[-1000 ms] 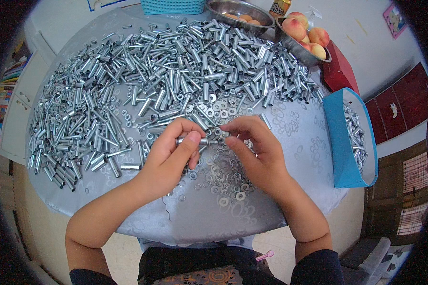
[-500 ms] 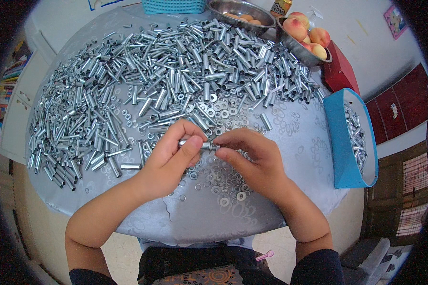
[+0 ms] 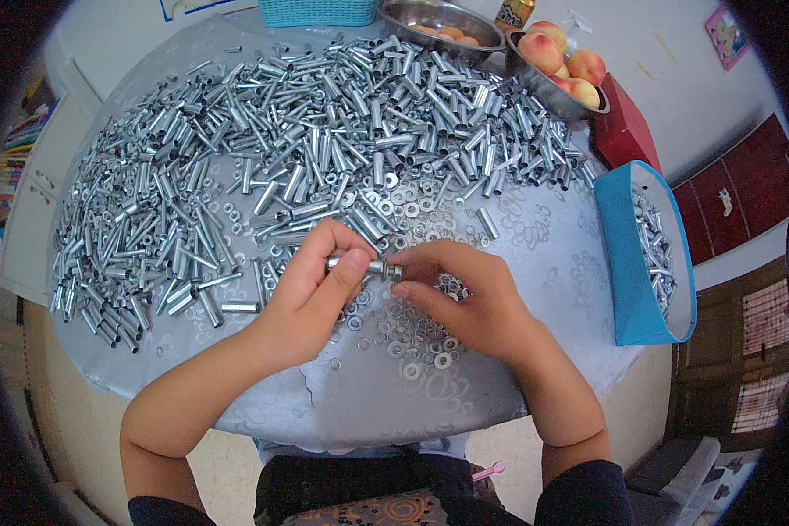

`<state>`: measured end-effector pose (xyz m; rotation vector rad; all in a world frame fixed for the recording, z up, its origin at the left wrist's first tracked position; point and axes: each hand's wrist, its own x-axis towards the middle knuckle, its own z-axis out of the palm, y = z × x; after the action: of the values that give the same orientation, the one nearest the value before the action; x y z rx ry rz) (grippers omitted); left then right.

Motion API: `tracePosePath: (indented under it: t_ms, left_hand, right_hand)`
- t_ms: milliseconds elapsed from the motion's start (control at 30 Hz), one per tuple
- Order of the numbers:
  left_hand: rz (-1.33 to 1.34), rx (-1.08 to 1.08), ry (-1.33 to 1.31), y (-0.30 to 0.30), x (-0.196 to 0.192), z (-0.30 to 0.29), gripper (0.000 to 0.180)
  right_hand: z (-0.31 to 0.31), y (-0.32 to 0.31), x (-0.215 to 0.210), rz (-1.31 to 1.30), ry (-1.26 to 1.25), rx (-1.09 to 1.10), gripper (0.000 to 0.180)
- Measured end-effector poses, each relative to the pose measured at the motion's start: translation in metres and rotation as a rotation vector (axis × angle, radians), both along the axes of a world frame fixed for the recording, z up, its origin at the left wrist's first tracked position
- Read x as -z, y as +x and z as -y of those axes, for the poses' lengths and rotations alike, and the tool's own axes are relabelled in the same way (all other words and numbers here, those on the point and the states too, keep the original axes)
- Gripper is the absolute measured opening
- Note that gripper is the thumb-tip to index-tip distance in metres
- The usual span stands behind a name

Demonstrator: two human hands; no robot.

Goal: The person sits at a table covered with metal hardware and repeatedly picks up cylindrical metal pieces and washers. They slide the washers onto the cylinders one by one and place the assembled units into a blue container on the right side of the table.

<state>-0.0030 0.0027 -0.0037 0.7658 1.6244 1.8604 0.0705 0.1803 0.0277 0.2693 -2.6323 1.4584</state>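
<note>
Over the near middle of the table, my left hand [image 3: 302, 302] is closed round a shiny sleeve anchor bolt [image 3: 374, 266], which lies nearly level with its end toward the right. At that end sit a washer and a nut [image 3: 396, 273]. My right hand [image 3: 469, 289] pinches the nut between thumb and fingertips; its other fingers curl behind. Beneath both hands, loose flat washers [image 3: 408, 337] are scattered on the tablecloth. A large heap of metal sleeves, bolts and nuts [image 3: 324, 131] spreads beyond my hands and to the left.
A blue fabric bin [image 3: 627, 263] with metal parts inside stands at the right edge. At the back are a turquoise basket [image 3: 317, 12], a steel bowl of eggs [image 3: 390, 16], a bowl of peaches [image 3: 557, 101], a drink can [image 3: 515, 12] and a red box [image 3: 624, 131].
My right thumb and fingers have shifted slightly around the nut, and more of the nut shows between them. My left hand keeps its hold on the bolt, almost still.
</note>
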Motion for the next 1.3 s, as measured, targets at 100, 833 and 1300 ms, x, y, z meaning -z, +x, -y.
tracePosePath:
  t_ms: [100,833,1300]
  left_hand:
    - [-0.100,-0.014,-0.056,0.002,-0.004,0.001,0.016]
    - [-0.203,0.005,-0.097,0.005,-0.009,0.002,0.013]
    - [-0.216,0.025,-0.100,0.005,-0.009,0.002,0.013]
  right_hand:
    - [-0.001,0.001,-0.002,0.040,0.053,0.003,0.027]
    - [0.002,0.002,-0.005,0.039,0.020,-0.035,0.023]
    - [0.004,0.004,-0.003,0.052,-0.001,0.008,0.028]
